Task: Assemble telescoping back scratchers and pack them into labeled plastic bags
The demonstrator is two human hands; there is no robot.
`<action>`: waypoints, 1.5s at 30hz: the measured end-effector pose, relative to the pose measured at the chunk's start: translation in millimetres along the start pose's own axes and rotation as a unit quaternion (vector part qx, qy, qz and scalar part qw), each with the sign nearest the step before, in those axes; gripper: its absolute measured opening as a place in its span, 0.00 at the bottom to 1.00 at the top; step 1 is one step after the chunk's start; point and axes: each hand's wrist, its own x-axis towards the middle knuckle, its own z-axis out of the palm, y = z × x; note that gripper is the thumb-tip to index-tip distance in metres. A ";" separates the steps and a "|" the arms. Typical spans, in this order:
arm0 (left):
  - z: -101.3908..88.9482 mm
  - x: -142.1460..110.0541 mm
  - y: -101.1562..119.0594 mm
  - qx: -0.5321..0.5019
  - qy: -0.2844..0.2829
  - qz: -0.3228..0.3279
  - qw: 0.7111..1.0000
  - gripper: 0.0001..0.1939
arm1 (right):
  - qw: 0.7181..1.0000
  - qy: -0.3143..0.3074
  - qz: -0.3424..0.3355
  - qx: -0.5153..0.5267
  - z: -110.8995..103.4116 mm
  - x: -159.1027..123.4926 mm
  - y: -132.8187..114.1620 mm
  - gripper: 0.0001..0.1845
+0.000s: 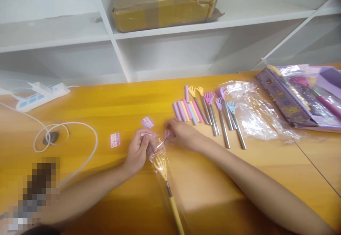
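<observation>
A yellow back scratcher (174, 213) with a hand-shaped head lies inside a clear plastic bag (160, 147). My left hand (137, 152) is closed on the top end of that bag, with a pink printed card under the fingers. Just right of the bag's mouth, my right hand (182, 134) pinches a small pink card (167, 135); motion blurs its fingertips. Two more printed cards lie on the table: one card (147, 122) beyond my hands, another card (115, 140) farther left.
Several coloured tubes (184, 111) and metal-rod scratcher heads (225, 128) lie right of centre. Beside them are clear bags (250, 110) and a purple box (289, 98) holding bagged scratchers. A power strip (44, 96) and white cable (94, 139) are left. A taped carton (162, 11) sits on the shelf.
</observation>
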 end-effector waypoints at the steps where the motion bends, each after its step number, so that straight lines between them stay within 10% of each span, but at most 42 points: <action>1: -0.1 -0.1 0.1 -0.002 -0.004 0.002 1.000 0.17 | 1.000 -0.007 0.004 0.006 -1.8 0.0 0.3 0.23; 26: -7.6 -3.5 -2.3 0.091 -0.084 -0.018 0.992 0.21 | 0.999 0.000 0.047 -0.017 -23.8 -8.5 -3.1 0.23; 32: -6.0 -1.2 2.1 0.099 -0.082 -0.004 0.992 0.21 | 0.986 -0.048 0.053 0.150 -29.5 -9.3 3.2 0.19; 37: -6.9 2.6 2.0 0.055 -0.099 -0.014 0.993 0.24 | 0.915 -0.043 -0.003 0.400 -13.5 -9.1 17.0 0.21; 45: -2.9 -0.2 4.6 0.082 -0.103 0.012 0.991 0.11 | 0.893 0.043 -0.021 0.447 6.5 -52.8 26.7 0.24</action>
